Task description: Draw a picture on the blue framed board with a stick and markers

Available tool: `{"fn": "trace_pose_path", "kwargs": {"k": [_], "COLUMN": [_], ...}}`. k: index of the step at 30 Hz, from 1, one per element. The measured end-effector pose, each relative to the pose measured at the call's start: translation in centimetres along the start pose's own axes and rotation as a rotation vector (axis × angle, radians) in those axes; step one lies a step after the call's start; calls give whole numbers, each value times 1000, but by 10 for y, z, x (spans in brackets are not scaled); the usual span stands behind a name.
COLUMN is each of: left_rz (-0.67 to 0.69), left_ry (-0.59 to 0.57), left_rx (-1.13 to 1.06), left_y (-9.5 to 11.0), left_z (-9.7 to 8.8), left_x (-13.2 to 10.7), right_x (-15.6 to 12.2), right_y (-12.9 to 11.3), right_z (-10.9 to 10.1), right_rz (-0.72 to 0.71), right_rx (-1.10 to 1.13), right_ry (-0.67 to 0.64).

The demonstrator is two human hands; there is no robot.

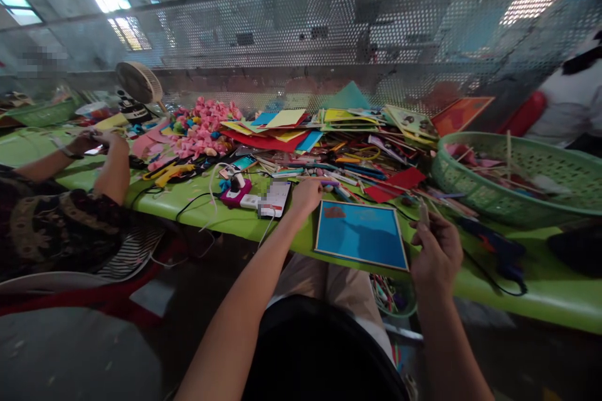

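My left hand [305, 197] reaches to the cluttered middle of the table, its fingers closed at the end of a slim purple pen-like stick [331, 183]. Close in front of me lies a blue rectangular board [364, 232] with a pale thin border and a brown patch at its upper left corner. To the right of this board, my right hand [438, 247] pinches a small pale slim piece [424, 213] upright between thumb and fingers. What kind of piece it is cannot be made out. A red sheet [396, 184] rests just beyond the board.
A phone [274, 198] and a purple-and-white power strip [237, 193] with cables are left of my forearm. A green basket [508, 207] and a dark blue glue gun [493, 244] occupy the right. Behind are coloured cards [277, 131] and pink pieces [202, 128]. Another person's hands [101, 141] are at left.
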State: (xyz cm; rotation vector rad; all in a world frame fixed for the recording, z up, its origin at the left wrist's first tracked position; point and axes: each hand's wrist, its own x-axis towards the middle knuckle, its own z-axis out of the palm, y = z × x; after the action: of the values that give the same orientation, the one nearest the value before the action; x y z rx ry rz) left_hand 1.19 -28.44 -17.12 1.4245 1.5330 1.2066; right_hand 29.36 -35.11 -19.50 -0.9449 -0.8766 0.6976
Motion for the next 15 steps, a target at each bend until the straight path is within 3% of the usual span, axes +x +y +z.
{"fn": "trace_pose_path", "kwargs": {"k": [5,10,15], "left_rz": [4,43,95], "left_ry": [-36,-81,-187], "left_rx": [23,-6,-143], "left_y": [4,7,11], "left_z": [-2,-2,5], "left_x": [7,-5,-27], "right_x": [1,1,3], "right_y": [3,8,5], "right_z": [-1,-5,-5], "right_rz": [-10,3,2], "right_rx": [-11,-55,-247], "right_ry": [-9,-58,-306]}}
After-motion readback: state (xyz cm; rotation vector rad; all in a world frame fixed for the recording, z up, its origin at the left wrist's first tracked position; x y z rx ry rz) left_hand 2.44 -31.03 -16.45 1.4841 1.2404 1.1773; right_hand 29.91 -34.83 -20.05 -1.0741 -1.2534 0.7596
